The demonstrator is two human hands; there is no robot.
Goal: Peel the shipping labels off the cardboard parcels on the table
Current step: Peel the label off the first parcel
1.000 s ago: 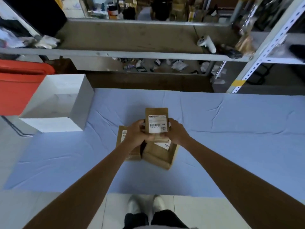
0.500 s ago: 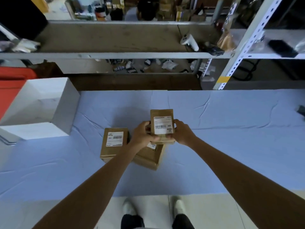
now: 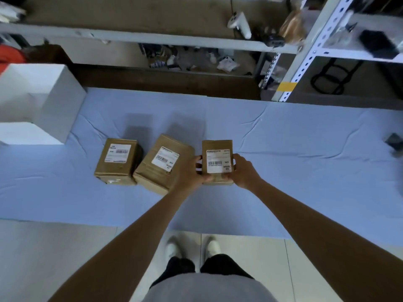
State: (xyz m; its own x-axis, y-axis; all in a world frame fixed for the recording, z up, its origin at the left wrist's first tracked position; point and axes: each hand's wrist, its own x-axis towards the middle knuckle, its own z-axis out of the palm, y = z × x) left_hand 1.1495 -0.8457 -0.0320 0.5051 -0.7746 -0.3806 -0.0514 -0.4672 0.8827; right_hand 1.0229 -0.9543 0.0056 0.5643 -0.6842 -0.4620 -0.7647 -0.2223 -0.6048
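Three brown cardboard parcels sit on the pale blue table cover [image 3: 283, 171], each with a white shipping label on top. The right parcel [image 3: 214, 147] is held between both hands: my left hand [image 3: 192, 173] grips its left side and my right hand [image 3: 242, 171] grips its right side, thumbs on the near edge by its label [image 3: 216, 161]. The middle parcel [image 3: 161, 168] lies skewed just left of my left hand, label [image 3: 165, 158] facing up. The left parcel [image 3: 116, 164] stands apart with its own label [image 3: 117, 153].
A white open box [image 3: 54, 105] stands at the table's far left, with something red [image 3: 9, 54] behind it. Metal shelving [image 3: 305, 46] with clutter runs behind the table. A small dark object [image 3: 394, 141] lies at the right edge. My feet stand below the table's near edge.
The small parcel, held above the other two before, has moved right and down beside the middle parcel. Both hands still hold it. The view has shifted closer.
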